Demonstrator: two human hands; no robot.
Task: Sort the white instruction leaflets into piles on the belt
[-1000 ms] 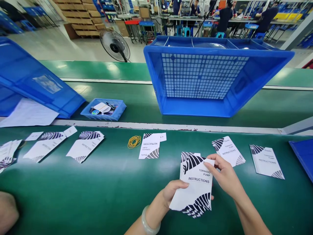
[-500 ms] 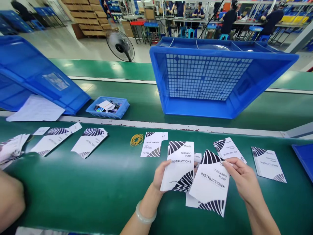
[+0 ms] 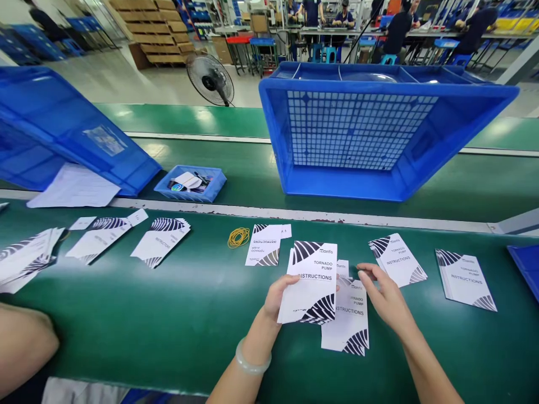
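**Booklets gripped in your left, right hand loose beside a flat one**
Your left hand (image 3: 280, 296) pinched the instruction booklets (image 3: 314, 280), thumb on the cover, just above the green belt (image 3: 168, 314) near its middle. Your right hand (image 3: 385, 297) had its fingers loosely spread, gripping nothing, at the right edge of a single booklet (image 3: 347, 328) lying flat. Yellow rubber bands (image 3: 238, 237) sat farther left.

Glossy paper booklets (image 3: 312, 283) lie on the matt green belt (image 3: 168, 314).
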